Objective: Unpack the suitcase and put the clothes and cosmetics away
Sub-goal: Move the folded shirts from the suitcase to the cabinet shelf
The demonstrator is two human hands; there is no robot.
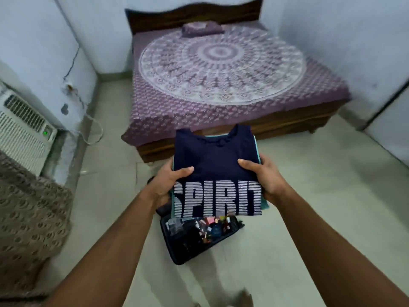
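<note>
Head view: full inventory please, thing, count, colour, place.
folded clothes stack: one stack, navy SPIRIT shirt on top, teal edges below, held above the suitcase
suitcase: one, dark, open on the floor below the stack
cosmetics: several, mixed colours, inside the suitcase, too blurred to count
bed: one, purple mandala sheet, wooden frame, far side
pillow: one, purple, at the headboard
cooling unit: one, white, green light, left wall
left hand: grips the stack's left side
right hand: grips the right side
</note>
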